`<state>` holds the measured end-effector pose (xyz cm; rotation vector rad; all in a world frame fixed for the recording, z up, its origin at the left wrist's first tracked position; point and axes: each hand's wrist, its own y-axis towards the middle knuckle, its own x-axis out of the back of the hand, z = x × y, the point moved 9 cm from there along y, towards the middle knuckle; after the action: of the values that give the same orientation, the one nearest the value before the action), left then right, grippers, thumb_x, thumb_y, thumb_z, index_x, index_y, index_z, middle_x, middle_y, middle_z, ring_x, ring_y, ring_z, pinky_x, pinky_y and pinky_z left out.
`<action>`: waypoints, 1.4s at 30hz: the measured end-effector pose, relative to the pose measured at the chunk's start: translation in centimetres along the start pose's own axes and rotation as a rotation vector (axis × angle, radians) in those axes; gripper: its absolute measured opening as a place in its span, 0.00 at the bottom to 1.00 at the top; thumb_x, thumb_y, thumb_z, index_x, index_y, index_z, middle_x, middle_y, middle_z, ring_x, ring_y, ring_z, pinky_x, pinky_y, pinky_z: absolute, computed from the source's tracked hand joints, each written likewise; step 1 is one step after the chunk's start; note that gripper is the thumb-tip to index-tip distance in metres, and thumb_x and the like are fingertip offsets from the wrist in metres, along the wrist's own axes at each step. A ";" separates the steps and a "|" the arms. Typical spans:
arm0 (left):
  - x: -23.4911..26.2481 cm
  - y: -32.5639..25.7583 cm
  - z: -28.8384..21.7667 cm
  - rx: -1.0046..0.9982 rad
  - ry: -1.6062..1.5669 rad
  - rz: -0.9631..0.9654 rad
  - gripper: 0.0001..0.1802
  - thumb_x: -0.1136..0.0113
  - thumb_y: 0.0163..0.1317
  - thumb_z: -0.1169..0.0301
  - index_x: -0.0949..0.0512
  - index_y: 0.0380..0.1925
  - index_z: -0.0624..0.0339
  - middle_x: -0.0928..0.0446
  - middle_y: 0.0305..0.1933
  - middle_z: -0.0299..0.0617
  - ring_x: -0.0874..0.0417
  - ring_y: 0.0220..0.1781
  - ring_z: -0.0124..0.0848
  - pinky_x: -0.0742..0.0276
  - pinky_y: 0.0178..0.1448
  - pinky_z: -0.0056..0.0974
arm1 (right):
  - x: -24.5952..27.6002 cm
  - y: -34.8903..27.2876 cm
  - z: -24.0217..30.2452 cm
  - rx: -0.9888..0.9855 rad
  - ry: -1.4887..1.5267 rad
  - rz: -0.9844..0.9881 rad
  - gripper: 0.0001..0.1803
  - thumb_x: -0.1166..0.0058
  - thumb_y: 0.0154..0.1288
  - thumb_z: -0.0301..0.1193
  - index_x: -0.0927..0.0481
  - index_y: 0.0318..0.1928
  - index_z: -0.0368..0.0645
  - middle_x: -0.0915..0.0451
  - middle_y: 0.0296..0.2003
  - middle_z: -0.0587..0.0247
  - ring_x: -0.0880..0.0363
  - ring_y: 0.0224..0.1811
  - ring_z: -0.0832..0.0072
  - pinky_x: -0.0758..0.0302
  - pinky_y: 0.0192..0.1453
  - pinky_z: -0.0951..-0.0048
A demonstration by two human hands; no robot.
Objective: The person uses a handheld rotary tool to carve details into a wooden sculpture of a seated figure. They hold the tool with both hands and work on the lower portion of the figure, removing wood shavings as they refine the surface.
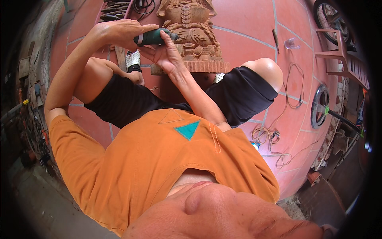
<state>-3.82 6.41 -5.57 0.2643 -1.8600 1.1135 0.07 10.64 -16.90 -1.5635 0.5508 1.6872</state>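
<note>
My left hand (121, 32) grips the body of a green rotary tool (153, 38) from above. My right hand (165, 53) cradles the tool's front end between thumb and fingers, close to the tip. The tip touches the left side of a carved wooden statue (193, 30) that stands on the red tiled floor (246, 24) between my bent knees. The statue's top is cut off by the frame edge. I sit in an orange shirt and black shorts.
Several chisels (115, 10) and a black cable (144, 5) lie behind the statue at the left. A thin tool (275, 40) and a clear cup (291, 43) lie at the right. A coiled cord (272, 137), a pink chair (343, 53) and wheels (320, 105) are further right.
</note>
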 end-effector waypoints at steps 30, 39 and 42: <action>-0.4 0.3 0.7 -0.032 0.009 -0.023 0.53 0.32 0.42 0.73 0.47 0.71 0.53 0.22 0.47 0.56 0.21 0.49 0.50 0.26 0.55 0.47 | 0.4 0.3 -0.5 -0.054 0.056 -0.001 0.30 0.43 0.64 0.48 0.34 0.60 0.47 0.24 0.54 0.47 0.24 0.57 0.47 0.28 0.62 0.45; -0.4 0.3 0.9 -0.030 -0.006 -0.040 0.54 0.31 0.42 0.73 0.47 0.71 0.52 0.22 0.46 0.55 0.19 0.46 0.50 0.25 0.53 0.47 | 0.3 0.3 -0.4 -0.033 0.047 -0.004 0.29 0.43 0.64 0.47 0.33 0.60 0.47 0.24 0.54 0.47 0.24 0.56 0.46 0.26 0.61 0.45; -0.3 0.2 0.8 -0.041 -0.012 -0.053 0.54 0.31 0.41 0.74 0.47 0.71 0.52 0.22 0.46 0.55 0.19 0.46 0.50 0.24 0.53 0.47 | 0.3 0.4 -0.4 -0.041 0.059 -0.011 0.29 0.43 0.65 0.47 0.34 0.60 0.47 0.24 0.54 0.47 0.24 0.56 0.46 0.26 0.61 0.45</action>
<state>-4.25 5.82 -6.12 0.2954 -1.8732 1.0389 0.09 10.17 -17.33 -1.6473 0.5404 1.6579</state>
